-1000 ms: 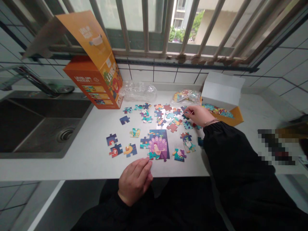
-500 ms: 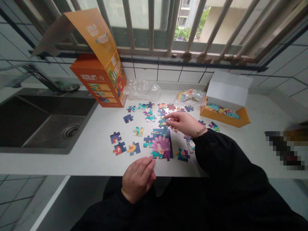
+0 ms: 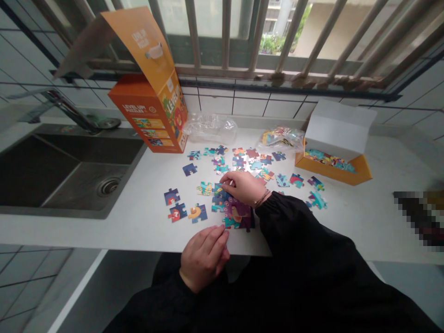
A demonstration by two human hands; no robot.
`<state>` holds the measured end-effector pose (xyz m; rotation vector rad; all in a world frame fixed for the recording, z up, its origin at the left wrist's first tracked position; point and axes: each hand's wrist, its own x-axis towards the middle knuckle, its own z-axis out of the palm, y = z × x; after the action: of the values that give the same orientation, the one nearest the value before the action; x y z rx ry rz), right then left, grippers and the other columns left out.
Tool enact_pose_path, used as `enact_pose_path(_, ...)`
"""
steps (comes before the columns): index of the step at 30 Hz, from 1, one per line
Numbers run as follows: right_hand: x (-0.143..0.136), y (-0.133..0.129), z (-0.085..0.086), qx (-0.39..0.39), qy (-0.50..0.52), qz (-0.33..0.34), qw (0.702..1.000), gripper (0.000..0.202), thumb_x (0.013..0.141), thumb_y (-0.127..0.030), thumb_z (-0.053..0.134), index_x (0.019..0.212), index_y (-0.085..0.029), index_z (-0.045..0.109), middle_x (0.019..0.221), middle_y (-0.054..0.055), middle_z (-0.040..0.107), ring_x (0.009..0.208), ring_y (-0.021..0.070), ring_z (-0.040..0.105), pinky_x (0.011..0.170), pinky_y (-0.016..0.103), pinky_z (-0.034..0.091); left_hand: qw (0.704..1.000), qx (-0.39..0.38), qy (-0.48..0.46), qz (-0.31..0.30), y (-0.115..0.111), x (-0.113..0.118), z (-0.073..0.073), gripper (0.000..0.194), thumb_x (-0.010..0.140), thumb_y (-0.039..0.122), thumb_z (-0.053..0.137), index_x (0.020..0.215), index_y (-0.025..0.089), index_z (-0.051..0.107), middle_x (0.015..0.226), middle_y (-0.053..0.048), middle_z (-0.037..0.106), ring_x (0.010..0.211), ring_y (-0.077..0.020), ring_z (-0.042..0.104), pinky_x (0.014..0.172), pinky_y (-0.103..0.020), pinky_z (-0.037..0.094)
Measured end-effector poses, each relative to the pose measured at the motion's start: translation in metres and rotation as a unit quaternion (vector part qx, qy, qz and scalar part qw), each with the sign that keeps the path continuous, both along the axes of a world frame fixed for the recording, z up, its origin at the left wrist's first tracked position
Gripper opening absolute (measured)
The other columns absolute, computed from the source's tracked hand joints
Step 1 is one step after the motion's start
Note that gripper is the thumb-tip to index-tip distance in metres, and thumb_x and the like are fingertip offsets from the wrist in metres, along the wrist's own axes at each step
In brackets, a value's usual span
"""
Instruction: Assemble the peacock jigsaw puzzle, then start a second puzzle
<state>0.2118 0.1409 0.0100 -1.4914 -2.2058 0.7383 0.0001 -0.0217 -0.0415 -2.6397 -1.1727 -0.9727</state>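
My right hand (image 3: 243, 187) is closed in a pinch on a blue-green puzzle piece (image 3: 217, 188) at the upper left corner of the joined peacock puzzle (image 3: 237, 212). The hand covers part of the puzzle's top. At the puzzle's lower left edge rests my left hand (image 3: 204, 254), fingers together and curled; whether anything is between them is hidden. A yellow and teal piece (image 3: 204, 188) lies just left of the pinched one. Further left are pieces with a red animal (image 3: 177, 212) and one with a yellow curve (image 3: 197, 212).
Loose pieces (image 3: 239, 162) spread behind the hands. An orange puzzle box (image 3: 149, 115) stands at the back left beside a sink (image 3: 104, 214). Clear plastic packaging (image 3: 211, 129), a bag of pieces (image 3: 280, 138) and an open yellow box (image 3: 333, 173) line the back.
My right hand has moved left and toward me, from the loose pieces to the joined puzzle's upper left corner. My left hand stays by the puzzle's lower edge. The view has shifted slightly.
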Motion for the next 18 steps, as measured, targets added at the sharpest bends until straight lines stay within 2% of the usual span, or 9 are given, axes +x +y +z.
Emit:
enact_pose_path(7,-0.001,-0.002,-0.013,0.080,-0.014,0.003,0.997,0.010,0.104,-0.033,0.073,0.103,-0.022,0.075,0.103,0.005,0.075,0.093,0.0201,0.067,0.087,0.032,0.047,1.000,-0.003,-0.004,-0.003,-0.001,-0.001,-0.005,0.034,0.098,0.017,0.063,0.130,0.018,0.073,0.131,-0.009,0.080,0.116,-0.0250,0.074,0.101,-0.039,0.057)
enact_pose_path(11,0.000,-0.004,-0.017,0.085,-0.020,0.010,0.996,0.010,0.102,-0.031,0.074,0.105,-0.022,0.074,0.110,0.007,0.073,0.105,0.0230,0.068,0.093,0.033,0.048,1.000,-0.001,-0.006,-0.004,-0.001,-0.002,-0.006,0.034,0.098,0.017,0.063,0.131,0.017,0.073,0.131,-0.010,0.080,0.116,-0.0254,0.074,0.101,-0.039,0.057)
enact_pose_path(14,0.003,-0.005,-0.018,0.083,-0.013,0.014,0.996,0.013,0.101,-0.032,0.076,0.108,-0.022,0.075,0.113,0.008,0.072,0.107,0.0229,0.068,0.096,0.034,0.050,1.000,-0.002,-0.006,-0.009,-0.001,-0.002,-0.006,0.034,0.098,0.016,0.063,0.131,0.015,0.073,0.131,-0.010,0.080,0.117,-0.0259,0.074,0.101,-0.039,0.057)
enact_pose_path(18,0.008,-0.005,-0.020,0.088,0.002,0.062,0.994,0.025,0.095,-0.035,0.085,0.115,-0.022,0.077,0.117,0.008,0.071,0.109,0.0229,0.069,0.098,0.035,0.052,1.000,0.003,-0.002,-0.007,0.000,-0.001,-0.005,0.034,0.099,0.017,0.062,0.130,0.016,0.072,0.130,-0.009,0.081,0.115,-0.0252,0.075,0.100,-0.039,0.057)
